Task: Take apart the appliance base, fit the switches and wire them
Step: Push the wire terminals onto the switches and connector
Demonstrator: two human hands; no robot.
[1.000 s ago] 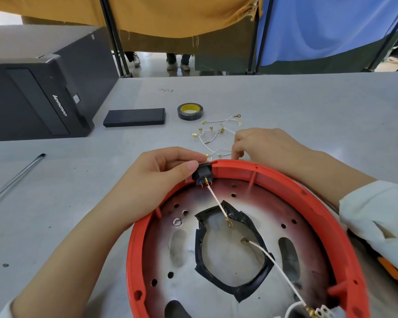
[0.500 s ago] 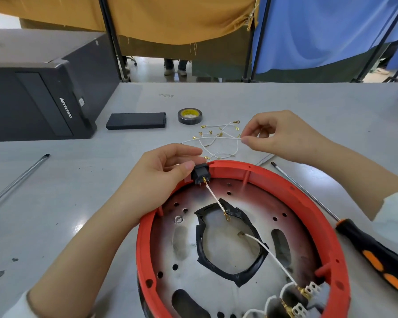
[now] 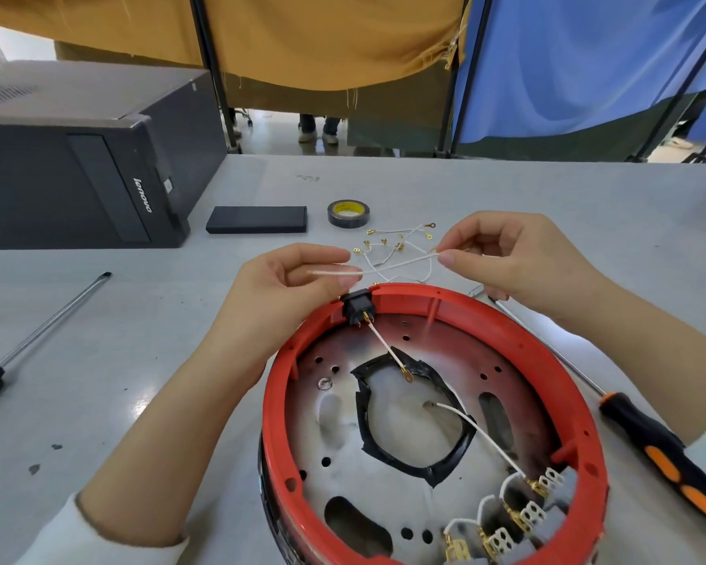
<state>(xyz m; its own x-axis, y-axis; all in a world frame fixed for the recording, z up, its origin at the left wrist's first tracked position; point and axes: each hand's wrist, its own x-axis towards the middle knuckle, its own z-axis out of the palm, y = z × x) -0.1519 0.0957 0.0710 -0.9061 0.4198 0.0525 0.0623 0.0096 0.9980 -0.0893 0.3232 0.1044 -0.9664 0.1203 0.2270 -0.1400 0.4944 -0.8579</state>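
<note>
The grey surface [image 3: 506, 189] carries everything here, with a black computer case [image 3: 78, 177] lying at its far left. Nearest the camera sits the red appliance base [image 3: 547, 344], open side up, its pale metal floor pierced with holes and a tape-edged central opening; it looks rigid and fairly heavy, steady enough to stay put while worked on. An orange-and-black screwdriver [image 3: 669, 462] lies just right of the base, and a second driver [image 3: 45, 324] lies well apart at the left. A black box [image 3: 257, 219] and a roll of tape [image 3: 346, 214] rest farther back. The left hand [image 3: 286, 287] pinches one end of a loose white wire [image 3: 396, 265], and the right hand [image 3: 522, 263] pinches the other, so the wire hangs stretched between them just above the far rim of the base. That wire looks thin, light and limp, and likely best held close to its brass terminal, which is small and could bend if forced. Directly below the left hand's fingertips a black rocker switch [image 3: 357, 305] is seated in the rim, one lead already running from it into the base. Spare wires [image 3: 396, 242] lie tangled just behind, and grey terminal blocks [image 3: 534, 515] sit at the near right rim.
</note>
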